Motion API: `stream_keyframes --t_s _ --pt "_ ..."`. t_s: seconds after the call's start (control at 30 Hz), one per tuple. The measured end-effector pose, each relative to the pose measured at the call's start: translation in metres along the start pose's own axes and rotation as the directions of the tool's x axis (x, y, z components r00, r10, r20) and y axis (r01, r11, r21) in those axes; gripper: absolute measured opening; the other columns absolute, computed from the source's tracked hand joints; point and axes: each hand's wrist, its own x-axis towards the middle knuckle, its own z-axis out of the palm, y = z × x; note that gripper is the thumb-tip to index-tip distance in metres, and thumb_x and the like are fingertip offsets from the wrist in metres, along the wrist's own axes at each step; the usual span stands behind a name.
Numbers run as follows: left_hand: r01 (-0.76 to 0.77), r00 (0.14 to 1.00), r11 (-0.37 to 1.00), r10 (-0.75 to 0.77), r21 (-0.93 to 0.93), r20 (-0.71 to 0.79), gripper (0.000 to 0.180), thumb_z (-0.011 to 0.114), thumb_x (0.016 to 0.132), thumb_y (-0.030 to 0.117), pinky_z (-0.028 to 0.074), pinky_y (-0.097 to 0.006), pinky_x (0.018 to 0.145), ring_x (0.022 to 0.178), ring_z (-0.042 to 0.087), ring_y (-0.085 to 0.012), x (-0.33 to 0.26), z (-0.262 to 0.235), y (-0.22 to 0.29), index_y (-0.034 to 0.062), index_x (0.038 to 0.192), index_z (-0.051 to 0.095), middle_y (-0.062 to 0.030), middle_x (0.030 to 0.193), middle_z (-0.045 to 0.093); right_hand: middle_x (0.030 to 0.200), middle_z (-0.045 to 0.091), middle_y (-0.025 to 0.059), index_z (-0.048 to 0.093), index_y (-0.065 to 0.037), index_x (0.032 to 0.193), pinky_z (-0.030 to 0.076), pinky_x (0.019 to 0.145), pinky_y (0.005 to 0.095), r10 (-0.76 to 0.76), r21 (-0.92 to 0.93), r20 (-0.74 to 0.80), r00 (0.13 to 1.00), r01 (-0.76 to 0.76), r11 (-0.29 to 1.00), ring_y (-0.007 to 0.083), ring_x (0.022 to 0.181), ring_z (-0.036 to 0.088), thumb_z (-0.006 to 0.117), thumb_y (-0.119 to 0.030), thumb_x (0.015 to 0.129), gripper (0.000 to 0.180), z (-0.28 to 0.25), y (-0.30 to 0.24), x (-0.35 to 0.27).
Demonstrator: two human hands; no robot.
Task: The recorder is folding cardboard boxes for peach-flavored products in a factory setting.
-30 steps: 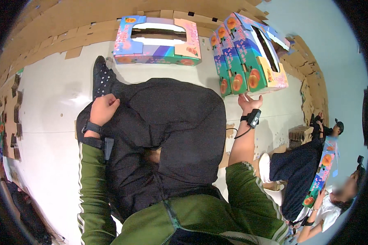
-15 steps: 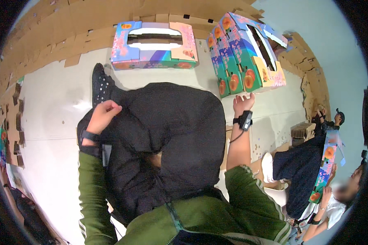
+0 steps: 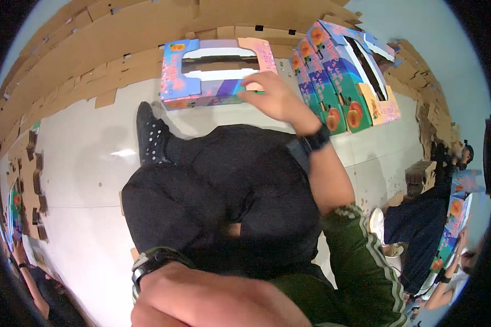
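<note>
A printed cardboard fruit box (image 3: 174,87), blue, pink and peach with a cut-out window on top, lies on the floor ahead of my legs. My right hand (image 3: 275,95) reaches over its near right corner, thumb and fingers apart; contact with the box is unclear. At the lower edge, large and blurred, my left hand (image 3: 218,297) is raised close to the camera, with a dark strap at the wrist. Its fingers are hidden. Right of my right hand, several matching fruit boxes (image 3: 352,90) stand pressed together in a row.
Brown cardboard sheets (image 3: 147,32) line the far edge. A flat cardboard stack (image 3: 420,177) sits at right, near a seated person (image 3: 420,234) holding a similar printed box (image 3: 454,218). Another person's arm (image 3: 30,272) shows at far left. My black-trousered legs (image 3: 218,180) fill the middle.
My right hand has moved left and forward from beside the row to the single box. My left hand has left my knee and come up close to the camera. The view has shifted slightly.
</note>
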Motion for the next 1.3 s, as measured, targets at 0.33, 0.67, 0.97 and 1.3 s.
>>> stream_keyframes --t_s 0.33,0.67,0.97,1.3 --pt "-0.189 0.981 0.982 0.189 -0.021 0.048 0.014 0.061 0.096 0.014 0.044 -0.034 0.055 0.065 0.06 -0.0245 -0.02 -0.091 -0.033 0.0014 0.096 0.068 -0.0142 0.088 0.067 0.131 0.056 0.0242 0.06 -0.007 0.13 0.033 0.111 0.0506 0.103 -0.472 -0.035 0.994 -0.107 0.875 0.0401 0.128 0.048 0.062 -0.049 0.083 0.063 0.102 0.115 0.068" --pt "-0.107 0.975 0.994 0.101 -0.021 -0.199 0.018 0.064 0.095 0.014 0.042 -0.029 0.051 0.059 0.051 -0.0184 -0.025 -0.087 -0.051 0.0028 0.109 0.061 -0.0232 0.101 0.059 0.108 0.062 0.0209 0.063 0.0 0.114 0.04 0.095 0.0498 0.053 -0.441 -0.053 0.997 -0.071 0.895 0.0368 0.11 0.055 0.054 -0.052 0.089 0.059 0.136 0.116 0.069" --pt "-0.137 0.888 0.99 0.108 -0.034 -0.446 0.021 0.058 0.099 0.016 0.043 -0.029 0.05 0.06 0.056 -0.0195 -0.02 -0.065 -0.055 0.0014 0.113 0.058 -0.0212 0.098 0.063 0.116 0.059 0.0231 0.063 0.0 0.118 0.039 0.098 0.0506 0.158 -0.445 0.006 0.987 -0.139 0.885 0.0383 0.114 0.053 0.052 -0.053 0.092 0.06 0.128 0.115 0.068" --pt "0.028 0.992 0.999 -0.033 -0.046 -0.122 0.023 0.067 0.093 0.016 0.044 -0.028 0.053 0.061 0.056 -0.0177 -0.036 -0.084 -0.057 0.0066 0.113 0.058 -0.0205 0.1 0.063 0.116 0.057 0.026 0.062 0.002 0.12 0.039 0.101 0.051 0.125 -0.341 -0.056 0.991 -0.137 0.93 0.0409 0.115 0.05 0.053 -0.051 0.091 0.061 0.141 0.113 0.071"
